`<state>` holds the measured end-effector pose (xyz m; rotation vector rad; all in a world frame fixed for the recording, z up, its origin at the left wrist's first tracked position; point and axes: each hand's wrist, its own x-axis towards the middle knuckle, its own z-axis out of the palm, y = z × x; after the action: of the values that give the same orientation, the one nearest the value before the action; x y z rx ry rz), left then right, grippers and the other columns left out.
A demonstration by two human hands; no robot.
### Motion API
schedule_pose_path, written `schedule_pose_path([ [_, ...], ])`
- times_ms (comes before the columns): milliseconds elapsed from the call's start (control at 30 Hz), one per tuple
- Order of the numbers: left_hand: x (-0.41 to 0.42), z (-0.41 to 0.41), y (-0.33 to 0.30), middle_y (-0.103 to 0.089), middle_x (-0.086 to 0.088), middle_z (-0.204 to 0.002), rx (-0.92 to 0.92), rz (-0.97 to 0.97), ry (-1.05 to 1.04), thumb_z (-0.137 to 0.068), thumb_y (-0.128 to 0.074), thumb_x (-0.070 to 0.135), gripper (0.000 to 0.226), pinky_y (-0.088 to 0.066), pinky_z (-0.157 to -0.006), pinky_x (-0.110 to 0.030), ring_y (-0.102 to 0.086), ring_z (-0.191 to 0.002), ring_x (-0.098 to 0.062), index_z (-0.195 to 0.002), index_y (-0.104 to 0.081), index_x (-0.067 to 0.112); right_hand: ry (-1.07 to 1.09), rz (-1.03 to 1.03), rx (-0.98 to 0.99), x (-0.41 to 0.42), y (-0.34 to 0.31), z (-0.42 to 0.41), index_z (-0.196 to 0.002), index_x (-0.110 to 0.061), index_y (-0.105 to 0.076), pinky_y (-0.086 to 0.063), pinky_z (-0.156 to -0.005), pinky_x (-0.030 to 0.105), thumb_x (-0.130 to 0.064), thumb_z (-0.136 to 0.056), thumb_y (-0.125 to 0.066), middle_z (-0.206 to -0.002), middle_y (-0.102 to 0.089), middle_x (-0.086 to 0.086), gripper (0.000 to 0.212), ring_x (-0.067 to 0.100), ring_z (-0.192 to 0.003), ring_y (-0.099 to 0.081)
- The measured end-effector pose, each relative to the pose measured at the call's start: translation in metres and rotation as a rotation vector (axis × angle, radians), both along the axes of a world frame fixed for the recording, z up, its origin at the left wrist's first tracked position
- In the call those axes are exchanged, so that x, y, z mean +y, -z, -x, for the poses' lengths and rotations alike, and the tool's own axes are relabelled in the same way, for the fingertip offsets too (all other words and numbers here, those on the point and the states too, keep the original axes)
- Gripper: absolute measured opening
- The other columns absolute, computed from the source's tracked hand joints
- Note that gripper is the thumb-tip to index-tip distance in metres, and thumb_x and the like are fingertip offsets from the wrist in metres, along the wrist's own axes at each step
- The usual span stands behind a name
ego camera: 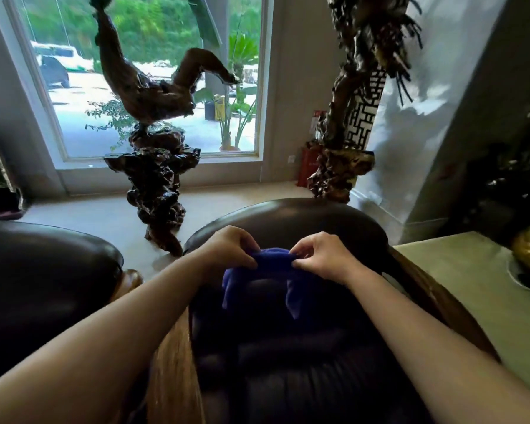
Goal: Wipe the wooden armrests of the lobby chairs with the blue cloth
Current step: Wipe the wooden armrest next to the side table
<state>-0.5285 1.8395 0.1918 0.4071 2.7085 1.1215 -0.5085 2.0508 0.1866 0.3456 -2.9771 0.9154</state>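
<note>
Both hands, the left hand and right hand, pinch the top edge of the blue cloth (its corners hanging loose) above the dark chair, between its wooden armrests.

Two bare forearms are seen, ending in the left hand and the right hand. No sleeve is worn below the elbows. Wrists and fingers are seen uncovered, with short nails on the fingertips.
</note>
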Motion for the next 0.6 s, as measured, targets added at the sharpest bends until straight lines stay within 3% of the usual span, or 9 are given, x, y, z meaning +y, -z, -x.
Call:
schedule_pose_path([
  [233, 0.167, -0.096, -0.043, -0.071, -0.011, -0.089, 0.077, 0.005, 0.128, -0.066, -0.072, 0.003, 0.025, -0.051, -0.08, -0.032, -0.06, -0.079, -0.015, -0.09, -0.071, 0.011, 0.073, 0.028, 0.052, 0.163, -0.05, -0.119, -0.095, -0.016, -0.071, -0.054, -0.072, 0.022, -0.011, -0.076, -0.069, -0.09, -0.073, 0.004, 0.019, 0.01, -0.078, -0.066],
  [333, 0.241, -0.124, -0.052, -0.068, -0.004, -0.082, 0.1, -0.001, 0.18, -0.067, -0.072, 0.004, 0.024, -0.05, -0.072, -0.026, -0.06, -0.073, -0.012, -0.09, -0.071, 0.012, 0.118, 0.021, 0.063, 0.235, -0.06, -0.16, -0.095, -0.015, -0.071, -0.05, -0.066, 0.016, -0.01, -0.077, -0.068, -0.091, -0.072, 0.005, 0.019, 0.009, -0.077, -0.064],
  [433, 0.31, -0.146, -0.06, -0.066, 0.001, -0.076, 0.119, -0.016, 0.232, -0.068, -0.071, 0.005, 0.022, -0.047, -0.063, -0.016, -0.059, -0.068, -0.009, -0.089, -0.071, 0.013, 0.162, 0.012, 0.06, 0.301, -0.072, -0.193, -0.098, -0.012, -0.07, -0.052, -0.07, 0.02, -0.009, -0.078, -0.067, -0.091, -0.072, 0.007, 0.02, 0.012, -0.081, -0.066],
  [500, 0.35, -0.153, -0.067, -0.064, 0.006, -0.072, 0.169, -0.012, 0.267, -0.068, -0.071, 0.005, 0.022, -0.045, -0.059, -0.011, -0.056, -0.064, -0.004, -0.089, -0.072, 0.012, 0.187, 0.011, 0.069, 0.339, -0.078, -0.206, -0.097, -0.012, -0.07, -0.051, -0.064, 0.015, -0.008, -0.078, -0.066, -0.089, -0.072, 0.006, 0.02, 0.009, -0.078, -0.065],
  [600, 0.41, -0.155, -0.079, -0.068, 0.0, -0.082, 0.241, -0.006, 0.314, -0.068, -0.07, 0.007, 0.024, -0.048, -0.069, -0.021, -0.06, -0.074, -0.01, -0.091, -0.072, 0.012, 0.244, 0.018, 0.103, 0.394, -0.086, -0.218, -0.097, -0.014, -0.069, -0.051, -0.062, 0.015, -0.009, -0.078, -0.067, -0.088, -0.071, 0.002, 0.02, 0.008, -0.077, -0.065],
])
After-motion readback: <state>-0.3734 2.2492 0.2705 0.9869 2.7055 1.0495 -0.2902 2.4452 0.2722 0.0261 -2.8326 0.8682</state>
